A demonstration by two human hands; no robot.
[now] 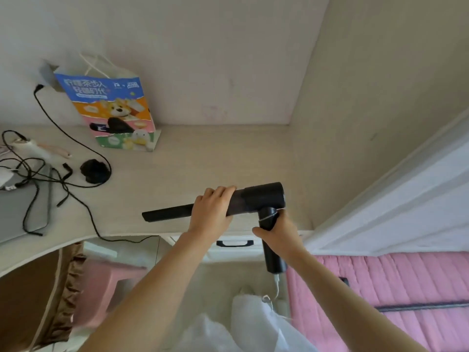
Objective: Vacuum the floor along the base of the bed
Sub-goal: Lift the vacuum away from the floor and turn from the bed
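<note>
Holding a black handheld vacuum (pixel 256 199) above the pale desk (pixel 203 158), both grips closed on it, bed (pixel 406 288) apparently right.

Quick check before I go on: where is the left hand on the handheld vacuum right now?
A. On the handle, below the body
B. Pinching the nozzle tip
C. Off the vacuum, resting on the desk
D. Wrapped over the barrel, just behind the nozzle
D: the left hand curls over the barrel of the vacuum, behind the nozzle, while the right hand grips the handle.
</note>
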